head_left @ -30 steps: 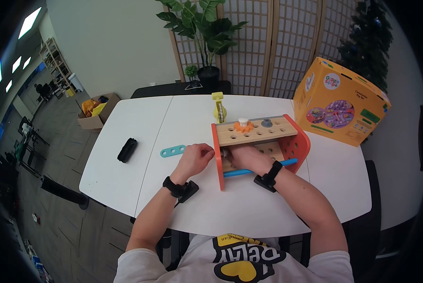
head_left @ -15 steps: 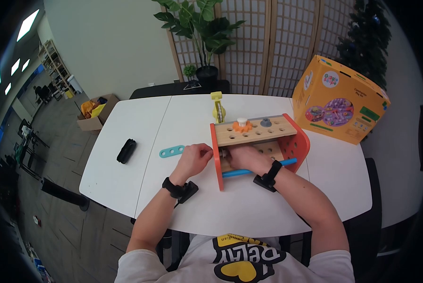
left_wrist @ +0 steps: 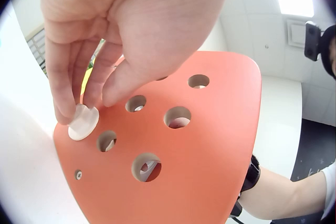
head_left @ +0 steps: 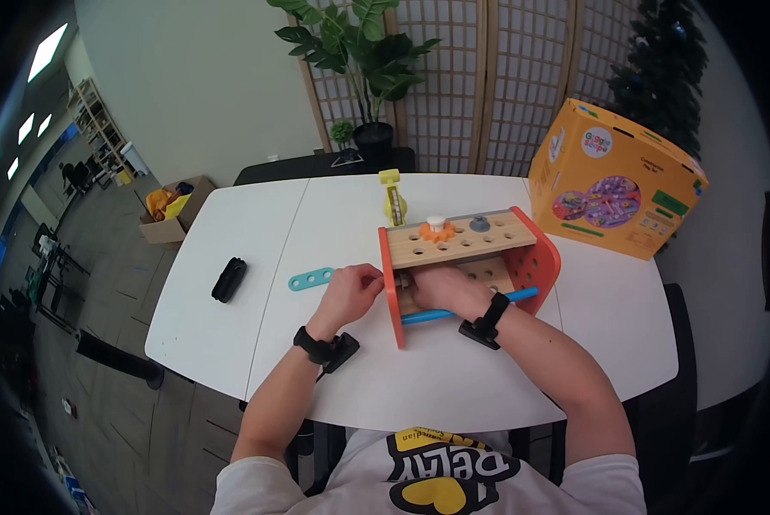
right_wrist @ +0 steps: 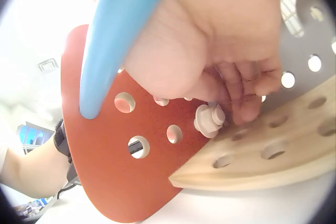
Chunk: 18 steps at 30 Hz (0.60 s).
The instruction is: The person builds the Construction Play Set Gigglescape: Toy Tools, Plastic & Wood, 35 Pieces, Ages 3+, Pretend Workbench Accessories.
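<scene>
Outside the toy bench's orange-red side panel, the left hand pinches the round white head of a bolt between its fingers. My right hand reaches in under the wooden top, between the two side panels. Its curled fingers are at a white nut on the inner face of that same panel, partly hiding it. On the bench top sit an orange gear with a white piece in it and a grey piece.
A blue bar crosses the bench's front, below the right hand. Left of the left hand lies a teal strip with holes, then a black case. Behind the bench is a yellow toy; an orange box stands at the back right.
Both hands keep nearly the same place at the side panel. The head view has shifted slightly, so the bench appears a little further left.
</scene>
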{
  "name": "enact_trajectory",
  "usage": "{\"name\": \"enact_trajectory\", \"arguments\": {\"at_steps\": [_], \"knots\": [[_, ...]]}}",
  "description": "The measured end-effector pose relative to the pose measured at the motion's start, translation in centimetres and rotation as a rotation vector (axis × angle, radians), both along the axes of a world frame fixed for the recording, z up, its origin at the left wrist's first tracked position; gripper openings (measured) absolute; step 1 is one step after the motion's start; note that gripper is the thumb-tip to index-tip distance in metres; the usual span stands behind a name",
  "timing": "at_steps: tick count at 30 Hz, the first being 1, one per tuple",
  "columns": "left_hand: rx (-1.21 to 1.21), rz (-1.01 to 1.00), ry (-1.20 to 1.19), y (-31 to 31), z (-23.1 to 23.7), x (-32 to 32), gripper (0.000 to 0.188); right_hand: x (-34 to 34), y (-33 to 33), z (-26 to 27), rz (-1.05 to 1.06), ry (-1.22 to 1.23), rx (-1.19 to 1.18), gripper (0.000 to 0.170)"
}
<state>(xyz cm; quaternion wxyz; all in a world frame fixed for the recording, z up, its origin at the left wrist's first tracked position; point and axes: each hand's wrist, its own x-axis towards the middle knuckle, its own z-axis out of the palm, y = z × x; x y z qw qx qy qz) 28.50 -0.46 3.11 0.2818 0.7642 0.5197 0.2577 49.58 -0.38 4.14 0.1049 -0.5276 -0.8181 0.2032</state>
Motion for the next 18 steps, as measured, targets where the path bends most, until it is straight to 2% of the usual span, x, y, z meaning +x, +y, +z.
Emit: {"name": "enact_trajectory", "arguments": {"at_steps": [10, 18], "knots": [[0.007, 0.007, -0.009, -0.1, -0.1, 0.0, 0.024, -0.2, 0.9, -1.2, 0.008, -0.070, -0.056, 0.036], [0.025, -0.008, -0.003, 0.2, -0.4, 0.0, 0.023, -0.2, 0.1, -0.3, 0.018, 0.010, -0.008, 0.032]]}}
